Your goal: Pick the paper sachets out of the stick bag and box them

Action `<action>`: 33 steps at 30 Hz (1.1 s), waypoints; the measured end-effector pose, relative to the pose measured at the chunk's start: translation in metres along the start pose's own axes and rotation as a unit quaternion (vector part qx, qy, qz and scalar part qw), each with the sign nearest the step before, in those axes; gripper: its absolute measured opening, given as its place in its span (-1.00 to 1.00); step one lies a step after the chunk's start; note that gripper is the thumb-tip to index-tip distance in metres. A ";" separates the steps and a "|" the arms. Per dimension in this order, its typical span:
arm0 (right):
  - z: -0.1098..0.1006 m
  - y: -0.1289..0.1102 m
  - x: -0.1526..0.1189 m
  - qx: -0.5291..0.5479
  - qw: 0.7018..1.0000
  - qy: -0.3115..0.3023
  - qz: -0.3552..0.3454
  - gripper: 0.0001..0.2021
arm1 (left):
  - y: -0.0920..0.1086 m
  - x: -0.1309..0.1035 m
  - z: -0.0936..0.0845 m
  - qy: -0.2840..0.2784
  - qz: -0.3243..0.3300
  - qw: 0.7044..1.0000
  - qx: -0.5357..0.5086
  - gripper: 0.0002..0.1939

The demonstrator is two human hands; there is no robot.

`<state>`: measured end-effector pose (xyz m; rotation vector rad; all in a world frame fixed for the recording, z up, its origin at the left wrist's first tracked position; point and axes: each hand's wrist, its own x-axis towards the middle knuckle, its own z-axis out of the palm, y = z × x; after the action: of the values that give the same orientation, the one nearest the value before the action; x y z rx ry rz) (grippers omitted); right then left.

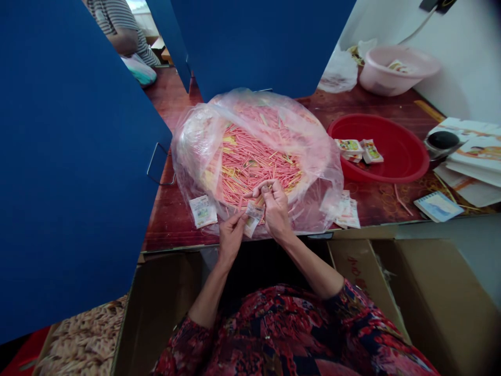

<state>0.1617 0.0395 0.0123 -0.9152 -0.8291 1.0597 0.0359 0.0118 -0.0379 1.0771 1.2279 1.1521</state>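
A small printed packet [253, 216] is pinched at its left edge between the thumb and fingers of my left hand [230, 236]. Beside its upper right, my right hand [276, 210] is closed, with curled fingers around a few thin sticks that are mostly hidden. Both hands are over the near side of a large clear plastic bag [198, 141], spread open and heaped with thin pink and yellow sticks [258, 156]. Another printed packet [203, 211] lies left of my hands, and several more packets [348, 211] lie at the bag's right edge.
A red basin [399, 151] with filled packets [371, 151] stands right of the bag. Behind it is a pink basin [399, 70]. A notepad [438, 206] and stacked printed sheets [479, 151] lie far right. Blue panels [254, 42] bound the back and left. Cardboard boxes [430, 292] stand below. A person in stripes [117, 26] is beyond.
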 end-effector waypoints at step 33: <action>-0.035 -0.017 -0.023 -0.176 0.983 0.009 0.042 -0.74 | 0.023 0.004 0.028 -0.104 -0.042 0.986 -0.120 -0.72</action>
<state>0.1924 0.0061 0.0117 -1.2645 -0.9892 0.9912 0.0630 0.0185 -0.0135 0.9295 0.9354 1.0641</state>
